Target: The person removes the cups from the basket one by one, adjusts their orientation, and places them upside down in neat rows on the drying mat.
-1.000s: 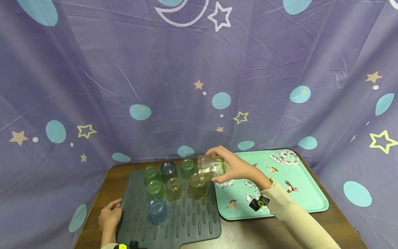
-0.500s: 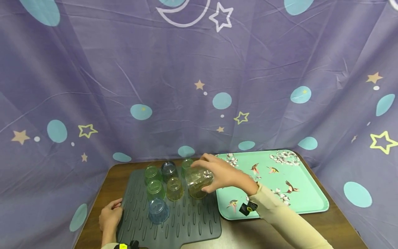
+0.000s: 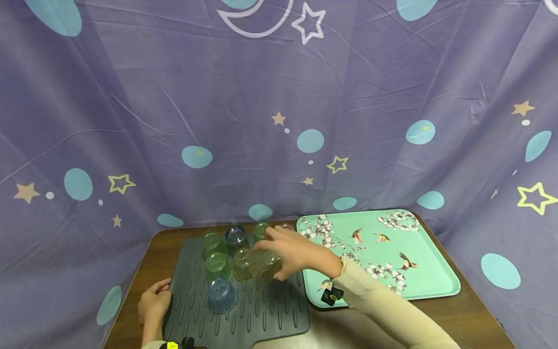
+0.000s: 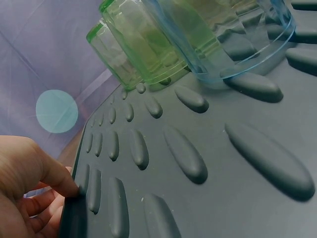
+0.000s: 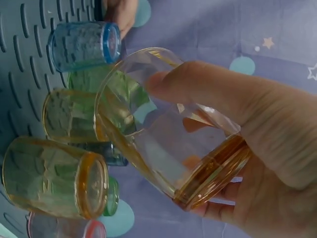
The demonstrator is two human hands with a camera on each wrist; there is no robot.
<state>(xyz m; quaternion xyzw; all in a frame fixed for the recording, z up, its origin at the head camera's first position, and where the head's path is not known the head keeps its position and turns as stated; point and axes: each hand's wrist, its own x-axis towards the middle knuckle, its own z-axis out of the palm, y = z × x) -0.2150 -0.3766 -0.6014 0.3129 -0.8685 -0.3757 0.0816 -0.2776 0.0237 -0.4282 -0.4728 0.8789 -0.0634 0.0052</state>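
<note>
My right hand (image 3: 294, 249) grips a pale amber drinking glass (image 5: 213, 171) by its sides, base toward the palm. Tilted, its mouth faces the grey ridged drying mat (image 3: 270, 317). In the head view it overlaps the mat just right of a standing yellow glass (image 3: 242, 265). Another amber glass (image 5: 44, 178) stands beside it in the right wrist view, mostly hidden behind the hand in the head view. My left hand (image 3: 154, 303) pinches the mat's left edge, thumb (image 4: 67, 186) on top and fingers curled below.
Upside down on the mat stand a blue glass (image 3: 222, 296), a dark blue glass (image 3: 237, 241) and several green glasses (image 3: 213, 246). A pinkish glass (image 3: 286, 226) shows behind the right hand. To the right lies a mint tray (image 3: 429, 281) with birds and blossoms; a purple curtain (image 3: 370, 87) hangs behind.
My right hand has carried the amber glass left and lower, from beside the tray to over the mat, turning its mouth more downward. The left hand stays at the mat's edge.
</note>
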